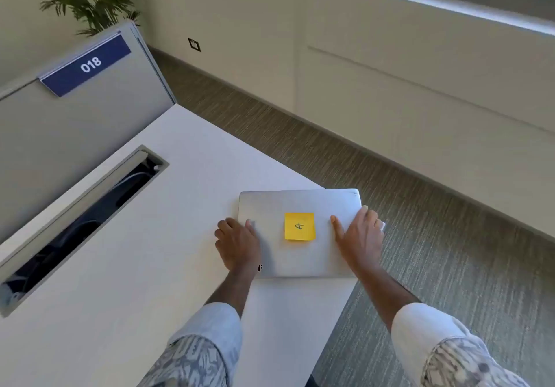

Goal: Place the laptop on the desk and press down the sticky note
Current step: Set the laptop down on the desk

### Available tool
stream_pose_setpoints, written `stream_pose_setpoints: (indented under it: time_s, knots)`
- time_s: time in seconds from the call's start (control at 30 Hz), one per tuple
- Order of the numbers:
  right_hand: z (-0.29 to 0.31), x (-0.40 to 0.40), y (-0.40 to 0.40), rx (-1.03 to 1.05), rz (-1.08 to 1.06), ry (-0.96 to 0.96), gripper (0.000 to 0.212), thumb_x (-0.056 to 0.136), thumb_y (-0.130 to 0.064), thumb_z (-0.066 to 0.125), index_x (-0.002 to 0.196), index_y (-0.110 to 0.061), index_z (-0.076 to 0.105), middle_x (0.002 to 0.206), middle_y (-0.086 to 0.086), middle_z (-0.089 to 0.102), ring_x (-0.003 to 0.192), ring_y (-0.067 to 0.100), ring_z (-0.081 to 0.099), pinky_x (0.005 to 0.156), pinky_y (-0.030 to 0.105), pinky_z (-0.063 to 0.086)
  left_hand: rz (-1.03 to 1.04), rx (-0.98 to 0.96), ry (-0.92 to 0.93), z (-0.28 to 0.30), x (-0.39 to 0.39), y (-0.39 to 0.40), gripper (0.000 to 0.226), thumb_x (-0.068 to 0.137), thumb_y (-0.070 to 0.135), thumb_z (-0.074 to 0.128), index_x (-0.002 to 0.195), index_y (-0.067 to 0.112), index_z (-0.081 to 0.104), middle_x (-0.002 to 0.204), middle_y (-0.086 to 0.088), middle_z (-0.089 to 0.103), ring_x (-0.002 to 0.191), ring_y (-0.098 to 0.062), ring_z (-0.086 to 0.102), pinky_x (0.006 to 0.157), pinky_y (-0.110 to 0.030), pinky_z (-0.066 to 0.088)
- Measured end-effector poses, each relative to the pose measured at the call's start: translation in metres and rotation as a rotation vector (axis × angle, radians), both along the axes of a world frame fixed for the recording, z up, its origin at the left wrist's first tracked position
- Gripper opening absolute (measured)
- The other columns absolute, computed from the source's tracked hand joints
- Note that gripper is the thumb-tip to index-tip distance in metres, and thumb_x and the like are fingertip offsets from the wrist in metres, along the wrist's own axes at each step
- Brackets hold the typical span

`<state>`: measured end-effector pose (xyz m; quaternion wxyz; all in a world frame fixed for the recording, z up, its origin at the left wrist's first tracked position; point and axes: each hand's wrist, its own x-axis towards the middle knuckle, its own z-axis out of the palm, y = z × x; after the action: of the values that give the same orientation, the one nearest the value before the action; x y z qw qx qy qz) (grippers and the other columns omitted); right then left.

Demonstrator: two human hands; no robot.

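- Desk [135, 266]: pale top, a long cable slot [81, 221] toward its left edge, a grey divider [75, 122] behind with a plate reading 018.
- Laptop [300, 257]: closed, silver, lid up, at the desk's right edge near the far right corner. Its far right corner sticks out past the edge over the carpet. It looks flat on the top, though I cannot tell whether its full weight is down.
- Left hand [237, 245]: at the laptop's left side, thumb on the lid, fingers curled at or under the edge; a light clasp of the laptop.
- Right hand [357, 236]: on the right side, thumb on the lid, fingers wrapped over the overhanging edge, gripping the laptop.
- Note [299, 226]: yellow square, mid-lid, between the 2 hands, touched by neither. 1 pen mark on it. Lower edge seems slightly lifted, judging by its shadow.
- Progress: step 1 of 2 looks nearly done, laptop on the desk but both hands not yet off, and the overhang may want a nudge inward.
- Left to do: free a hand and press the note flat. Not yet begun.
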<state>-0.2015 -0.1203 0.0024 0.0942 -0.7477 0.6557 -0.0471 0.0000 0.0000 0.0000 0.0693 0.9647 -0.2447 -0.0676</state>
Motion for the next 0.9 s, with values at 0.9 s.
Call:
stream_pose_setpoints:
  time_s: [0.9]
  knots:
    - [0.035, 0.043, 0.038, 0.219, -0.190, -0.239, 0.075, 0.082, -0.064, 0.064, 0.118, 0.001, 0.051, 0.119, 0.017, 0.048, 0.115, 0.036, 0.048, 0.088, 0.049, 0.046, 0.406, -0.261, 0.324, 0.037, 0.023, 0.036, 0.052, 0.099, 0.035, 0.049, 0.129, -0.007, 0.040, 0.132, -0.023, 0.042, 0.124, -0.038, 0.041, 0.090, -0.051, 0.048]
